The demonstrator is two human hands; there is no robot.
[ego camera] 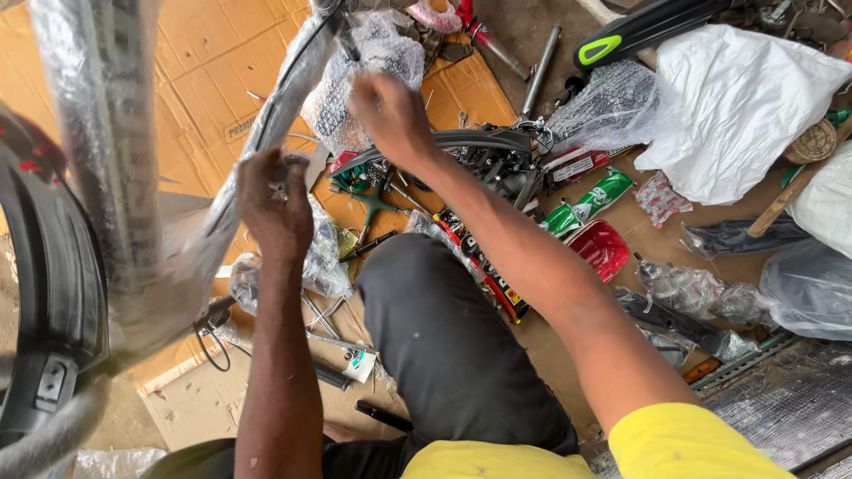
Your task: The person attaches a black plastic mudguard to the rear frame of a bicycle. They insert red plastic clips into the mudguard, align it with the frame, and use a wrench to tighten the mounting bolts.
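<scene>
item: plastic-wrapped bicycle frame tube (266, 133), likely stiff, its wrap slippery. left hand (271, 208) clenched on tube; right hand (390, 115) pinching bubble wrap (373, 62).

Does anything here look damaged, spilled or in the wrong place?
Nothing looks damaged or spilled. Tools and wrapped parts lie scattered over the cardboard. The left hand and right hand both grip the bubble wrap on a black tube.
</scene>
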